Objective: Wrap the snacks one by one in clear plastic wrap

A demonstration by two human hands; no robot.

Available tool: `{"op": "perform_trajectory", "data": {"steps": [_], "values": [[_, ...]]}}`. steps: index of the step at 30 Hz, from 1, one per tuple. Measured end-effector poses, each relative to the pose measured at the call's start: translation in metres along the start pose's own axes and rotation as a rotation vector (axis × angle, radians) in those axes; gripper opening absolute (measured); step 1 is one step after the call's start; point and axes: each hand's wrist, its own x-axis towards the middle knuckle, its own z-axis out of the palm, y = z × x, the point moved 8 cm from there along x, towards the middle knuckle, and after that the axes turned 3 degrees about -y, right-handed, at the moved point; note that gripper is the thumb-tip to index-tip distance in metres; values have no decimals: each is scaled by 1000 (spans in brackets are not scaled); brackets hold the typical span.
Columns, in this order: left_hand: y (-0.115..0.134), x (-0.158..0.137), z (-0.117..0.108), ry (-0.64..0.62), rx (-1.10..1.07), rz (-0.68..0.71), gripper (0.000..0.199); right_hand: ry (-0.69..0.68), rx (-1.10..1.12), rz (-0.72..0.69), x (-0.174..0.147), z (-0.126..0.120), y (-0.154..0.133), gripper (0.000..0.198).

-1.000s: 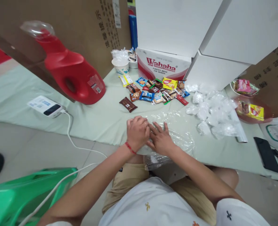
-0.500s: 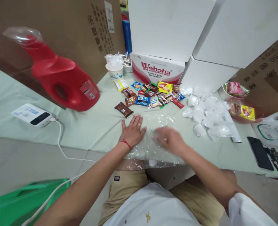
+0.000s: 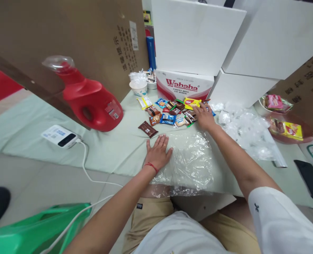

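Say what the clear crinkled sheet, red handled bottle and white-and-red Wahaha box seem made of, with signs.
Clear crinkled sheet: probably thin plastic, glossy; glints along creases, pale green table cover showing through.
Red handled bottle: likely moulded plastic, soft sheen; smooth, rounded form.
White-and-red Wahaha box: perhaps cardboard, fairly matte; flat printed front.

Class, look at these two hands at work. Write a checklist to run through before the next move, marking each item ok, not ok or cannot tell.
1. Left hand laid flat at the left side of the clear plastic film: ok.
2. Film smooth: not ok, it is creased.
3. Film wholly on the table: not ok, its near edge hangs over.
4. Right hand at the yellow Nabati packet: ok.
5. Packet gripped: cannot tell.
6. Brown wrapped bar off the film: ok.
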Motion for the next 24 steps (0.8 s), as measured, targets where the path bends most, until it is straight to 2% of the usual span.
{"op": "perform_trajectory", "data": {"steps": [2,4,9,12,14,19,21,24], "values": [[0,0,0,0,-8,-2,66,-124,7,-102,16,10,0,62],[0,0,0,1,-15,-1,66,-208,20,-130,32,19,5,60],[0,-1,-1,12,-20,4,66,-283,21,-249,52,29,1,75],[0,-1,-1,10,-12,1,65,-310,14,-210,54,31,3,77],[0,-1,-1,8,-12,1,65,-290,7,-173,52,26,6,72],[0,0,-1,4,-42,3,66,-125,58,-90,18,-11,6,65],[0,0,0,-4,-48,4,66,-73,154,-142,-10,-31,-13,65],[0,1,0,-12,-45,3,67,-127,312,-307,-62,-46,-65,59]]}}
